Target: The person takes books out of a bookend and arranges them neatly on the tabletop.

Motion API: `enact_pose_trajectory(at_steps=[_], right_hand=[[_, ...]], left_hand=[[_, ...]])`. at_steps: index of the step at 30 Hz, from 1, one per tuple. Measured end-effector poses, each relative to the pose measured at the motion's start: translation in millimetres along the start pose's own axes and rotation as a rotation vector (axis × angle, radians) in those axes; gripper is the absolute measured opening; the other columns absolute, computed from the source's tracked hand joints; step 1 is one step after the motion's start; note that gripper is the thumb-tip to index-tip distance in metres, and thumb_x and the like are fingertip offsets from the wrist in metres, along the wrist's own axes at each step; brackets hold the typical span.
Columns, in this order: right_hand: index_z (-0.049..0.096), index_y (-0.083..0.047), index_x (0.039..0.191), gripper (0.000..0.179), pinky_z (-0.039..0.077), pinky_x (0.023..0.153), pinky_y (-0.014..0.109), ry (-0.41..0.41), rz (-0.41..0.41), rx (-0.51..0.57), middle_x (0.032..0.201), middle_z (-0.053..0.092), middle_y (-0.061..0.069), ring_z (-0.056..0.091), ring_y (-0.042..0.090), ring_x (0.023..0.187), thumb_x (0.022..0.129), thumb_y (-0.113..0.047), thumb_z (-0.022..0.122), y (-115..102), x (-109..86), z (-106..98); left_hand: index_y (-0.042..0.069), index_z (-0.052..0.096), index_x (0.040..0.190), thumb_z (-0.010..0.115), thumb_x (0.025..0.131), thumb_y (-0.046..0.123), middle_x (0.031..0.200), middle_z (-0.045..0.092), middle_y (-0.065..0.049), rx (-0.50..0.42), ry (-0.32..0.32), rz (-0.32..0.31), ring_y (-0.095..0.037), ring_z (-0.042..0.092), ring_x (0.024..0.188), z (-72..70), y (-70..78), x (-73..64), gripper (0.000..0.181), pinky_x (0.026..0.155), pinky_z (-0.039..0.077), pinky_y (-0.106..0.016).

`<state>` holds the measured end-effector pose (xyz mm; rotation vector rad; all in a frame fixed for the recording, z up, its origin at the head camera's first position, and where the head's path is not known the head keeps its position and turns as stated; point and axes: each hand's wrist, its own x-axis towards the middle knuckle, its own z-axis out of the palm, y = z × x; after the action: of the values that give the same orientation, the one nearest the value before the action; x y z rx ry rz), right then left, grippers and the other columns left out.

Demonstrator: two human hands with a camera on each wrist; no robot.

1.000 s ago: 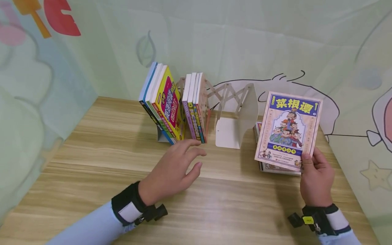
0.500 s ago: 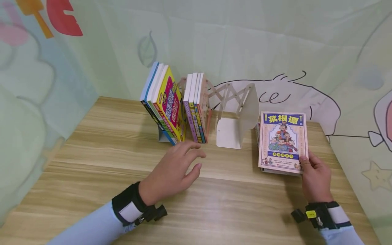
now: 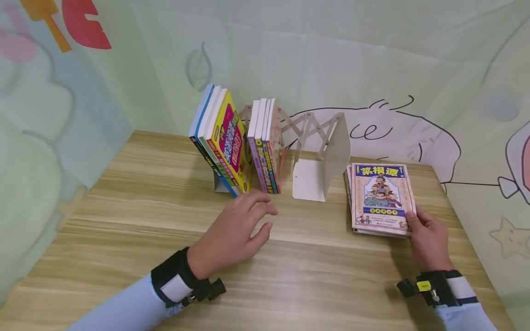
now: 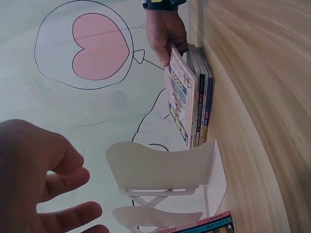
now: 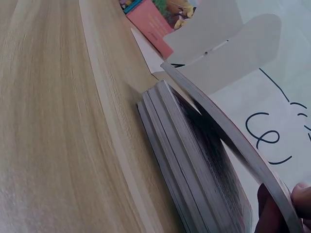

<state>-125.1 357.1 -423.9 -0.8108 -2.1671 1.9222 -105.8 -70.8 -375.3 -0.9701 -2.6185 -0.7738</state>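
My right hand (image 3: 430, 241) pinches the lower right corner of a pinkish comic-style book (image 3: 383, 200) with a blue title band, thumb on its cover. This book lies over a stack of books (image 4: 204, 102) at the right of the table. In the right wrist view its held end is raised, leaving a wedge-shaped gap above the page edges of the stacked books (image 5: 170, 145). My left hand (image 3: 232, 234), fingers loosely bent and holding nothing, hovers in front of an expandable white bookend rack (image 3: 337, 147).
Thick books, one with a yellow cover (image 3: 229, 142), lean in the rack's left section. Several thinner books (image 3: 265, 142) stand in the middle one. The rack's right section shows its bare base plate (image 3: 309, 181). A patterned cloth wall (image 3: 265, 50) borders the wooden table (image 3: 290, 276).
The right hand has lowered the pinkish book from a raised, tilted position down onto the stack, still gripping its corner. The left hand has stayed in place.
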Motion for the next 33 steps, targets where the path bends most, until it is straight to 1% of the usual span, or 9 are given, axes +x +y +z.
enact_pose_trajectory(at_steps=[7, 10, 16, 18, 20, 23, 24, 27, 33], right_hand=[[0.027, -0.008, 0.157, 0.06, 0.053, 0.076, 0.01, -0.035, 0.013, -0.063, 0.159, 0.033, 0.022, 0.059, 0.002, 0.103, 0.105, -0.031, 0.046, 0.6, 0.6, -1.4], [0.027, -0.009, 0.157, 0.063, 0.055, 0.073, 0.011, -0.022, 0.033, -0.096, 0.158, 0.035, 0.02, 0.057, 0.003, 0.102, 0.105, -0.037, 0.045, -0.3, 0.9, -0.5], [0.02, -0.011, 0.16, 0.073, 0.049, 0.068, 0.013, -0.06, 0.028, -0.359, 0.158, 0.033, 0.018, 0.049, 0.016, 0.11, 0.103, -0.052, 0.04, -0.7, 0.2, -2.1], [0.016, -0.01, 0.161, 0.075, 0.052, 0.079, 0.017, -0.086, 0.0, -0.445, 0.16, 0.031, 0.02, 0.046, 0.023, 0.118, 0.103, -0.052, 0.04, -0.7, -0.5, -2.9], [0.013, -0.009, 0.161, 0.077, 0.053, 0.093, 0.029, -0.099, -0.018, -0.487, 0.16, 0.029, 0.022, 0.044, 0.029, 0.126, 0.103, -0.05, 0.041, -0.9, -1.0, -3.1], [0.007, -0.007, 0.161, 0.079, 0.039, 0.113, 0.052, -0.105, -0.019, -0.485, 0.163, 0.022, 0.023, 0.035, 0.036, 0.14, 0.103, -0.048, 0.043, -1.9, -2.0, -2.0], [0.006, -0.007, 0.161, 0.079, 0.033, 0.115, 0.057, -0.104, -0.02, -0.481, 0.164, 0.019, 0.024, 0.031, 0.038, 0.143, 0.103, -0.046, 0.043, -2.2, -2.5, -1.9], [0.002, -0.006, 0.161, 0.081, 0.024, 0.119, 0.059, -0.105, -0.022, -0.474, 0.166, 0.01, 0.023, 0.02, 0.04, 0.15, 0.103, -0.044, 0.045, -3.6, -4.6, -1.1], [0.002, -0.007, 0.161, 0.083, 0.027, 0.116, 0.062, -0.068, -0.023, -0.496, 0.164, 0.014, 0.027, 0.022, 0.045, 0.147, 0.102, -0.044, 0.047, -4.8, -7.7, 0.9]], left_hand=[[0.016, 0.067, 0.115, 0.06, 0.097, 0.024, 0.132, 0.058, -0.005, -0.003, 0.005, 0.003, -0.023, 0.053, 0.127, 1.7, -0.6, -1.4, 0.021, 0.108, 0.043, -0.046], [0.016, 0.067, 0.115, 0.06, 0.097, 0.024, 0.132, 0.058, -0.006, -0.005, -0.003, -0.003, -0.023, 0.053, 0.126, 2.4, -0.8, -1.9, 0.021, 0.108, 0.044, -0.047], [0.016, 0.067, 0.115, 0.061, 0.096, 0.025, 0.133, 0.058, -0.005, -0.012, -0.028, -0.019, -0.022, 0.053, 0.128, 3.7, 0.1, -2.5, 0.022, 0.108, 0.044, -0.048], [0.016, 0.068, 0.115, 0.061, 0.096, 0.025, 0.132, 0.058, -0.005, -0.011, -0.028, -0.019, -0.023, 0.053, 0.127, 3.8, 0.6, -2.5, 0.022, 0.108, 0.044, -0.048], [0.016, 0.068, 0.115, 0.061, 0.096, 0.025, 0.132, 0.058, -0.006, -0.009, -0.025, -0.016, -0.023, 0.053, 0.127, 3.7, 1.0, -2.6, 0.022, 0.108, 0.044, -0.048], [0.016, 0.068, 0.114, 0.062, 0.096, 0.025, 0.131, 0.059, -0.006, -0.006, -0.022, -0.013, -0.024, 0.053, 0.127, 4.1, 1.0, -2.8, 0.021, 0.107, 0.044, -0.048], [0.016, 0.068, 0.114, 0.062, 0.096, 0.025, 0.131, 0.059, -0.006, -0.004, -0.021, -0.012, -0.024, 0.053, 0.127, 4.1, 1.1, -3.0, 0.021, 0.107, 0.044, -0.048], [0.017, 0.068, 0.114, 0.061, 0.096, 0.024, 0.131, 0.059, -0.006, 0.0, -0.025, -0.012, -0.023, 0.053, 0.126, 4.5, 0.8, -3.1, 0.021, 0.107, 0.044, -0.048], [0.016, 0.068, 0.115, 0.061, 0.096, 0.025, 0.131, 0.059, -0.006, 0.004, -0.028, -0.022, -0.024, 0.053, 0.126, 4.5, 1.0, -3.2, 0.022, 0.108, 0.044, -0.048]])
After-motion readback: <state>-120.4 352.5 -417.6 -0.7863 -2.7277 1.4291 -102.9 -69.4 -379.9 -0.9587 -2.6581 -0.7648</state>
